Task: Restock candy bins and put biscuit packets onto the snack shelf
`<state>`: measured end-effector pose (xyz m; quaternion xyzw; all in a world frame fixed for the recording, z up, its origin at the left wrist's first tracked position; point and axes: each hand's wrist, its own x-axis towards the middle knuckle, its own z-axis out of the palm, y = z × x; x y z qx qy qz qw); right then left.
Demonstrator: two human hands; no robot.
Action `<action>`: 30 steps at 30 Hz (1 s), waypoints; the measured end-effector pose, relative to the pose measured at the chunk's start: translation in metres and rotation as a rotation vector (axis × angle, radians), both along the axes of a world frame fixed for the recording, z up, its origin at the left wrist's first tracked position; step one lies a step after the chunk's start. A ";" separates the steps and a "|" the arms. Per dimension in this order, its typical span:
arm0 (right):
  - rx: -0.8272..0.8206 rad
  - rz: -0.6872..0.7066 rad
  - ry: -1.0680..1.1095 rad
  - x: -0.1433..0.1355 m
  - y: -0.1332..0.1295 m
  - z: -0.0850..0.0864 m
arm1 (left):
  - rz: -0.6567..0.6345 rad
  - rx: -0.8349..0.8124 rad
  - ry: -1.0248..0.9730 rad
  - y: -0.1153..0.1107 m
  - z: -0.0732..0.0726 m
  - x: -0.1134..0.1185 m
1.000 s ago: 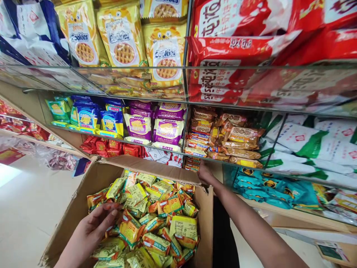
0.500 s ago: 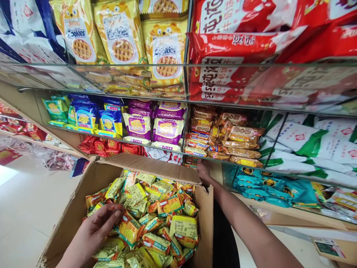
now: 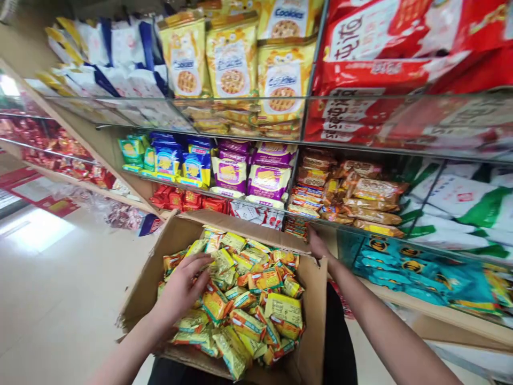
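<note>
A cardboard box (image 3: 315, 315) full of small yellow and orange snack packets (image 3: 248, 326) stands in front of the shelves. Over the packets at the box's left side is my left hand (image 3: 186, 286), its fingers bent and spread a little, touching the top packets; nothing is seen in its grasp. Beyond the box's far right corner, my right hand (image 3: 318, 243) reaches into the lower shelf, beside a stack of small orange packets (image 3: 295, 227). Its fingers are mostly hidden by the shelf and the box flap.
Glass shelf fronts (image 3: 248, 136) run across above the box. Yellow cookie bags (image 3: 232, 64) and red bags (image 3: 368, 75) fill the upper shelf. Purple biscuit packs (image 3: 268, 179) and teal packets (image 3: 420, 272) lie lower. A plastic bag (image 3: 124, 214) is on the floor at left.
The view has swung left, so shelves and box appear further right. My left hand has moved slightly forward over the packets, its fingers less pinched. My right hand stays at the lower shelf.
</note>
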<state>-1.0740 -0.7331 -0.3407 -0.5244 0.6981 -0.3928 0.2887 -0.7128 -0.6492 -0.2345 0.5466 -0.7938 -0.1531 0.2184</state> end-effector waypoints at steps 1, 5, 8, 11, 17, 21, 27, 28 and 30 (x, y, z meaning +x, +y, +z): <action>0.014 -0.021 -0.003 -0.004 0.007 0.001 | -0.015 -0.076 -0.052 -0.009 -0.001 -0.001; 0.054 -0.104 -0.156 -0.014 0.050 0.003 | -0.072 -0.141 -0.296 -0.053 -0.013 -0.008; -0.054 -0.229 -0.270 -0.014 0.092 0.002 | -0.127 -0.113 -0.362 -0.075 -0.022 -0.016; -0.126 -0.337 -0.255 -0.009 0.127 0.001 | -0.133 -0.113 -0.389 -0.083 -0.029 -0.022; -0.027 -0.290 -0.369 0.003 0.162 0.003 | -0.219 -0.127 -0.381 -0.085 -0.031 -0.020; -0.005 -0.222 -0.326 0.006 0.165 0.012 | -0.288 -0.117 -0.354 -0.087 -0.027 -0.017; -0.090 -0.258 -0.137 0.010 0.172 0.042 | -0.298 -0.101 -0.276 -0.072 -0.009 -0.008; -0.151 -0.272 -0.069 0.015 0.177 0.050 | -0.299 -0.101 -0.267 -0.064 -0.004 -0.006; -0.285 -0.264 0.037 0.030 0.186 0.069 | -0.297 -0.071 -0.206 -0.044 0.006 -0.006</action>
